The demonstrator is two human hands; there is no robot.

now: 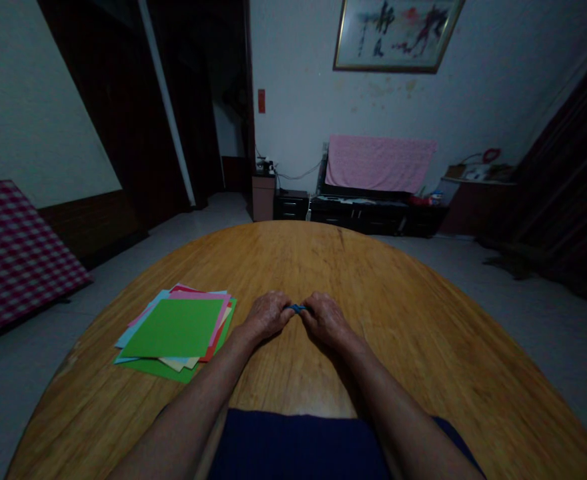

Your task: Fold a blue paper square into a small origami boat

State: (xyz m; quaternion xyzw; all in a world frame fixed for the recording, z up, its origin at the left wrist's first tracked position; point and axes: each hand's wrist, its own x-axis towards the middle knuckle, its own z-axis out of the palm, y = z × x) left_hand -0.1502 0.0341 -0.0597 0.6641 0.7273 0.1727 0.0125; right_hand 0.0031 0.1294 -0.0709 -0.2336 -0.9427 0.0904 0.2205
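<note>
Left hand (268,317) and right hand (326,319) meet lower centre, fingers narrow, pinching small folded blue paper (297,308) between them; both hands low over round wooden table (423,320). Coloured paper squares (173,330) stacked loosely left of hands, seemingly kept within easy reach.
</note>
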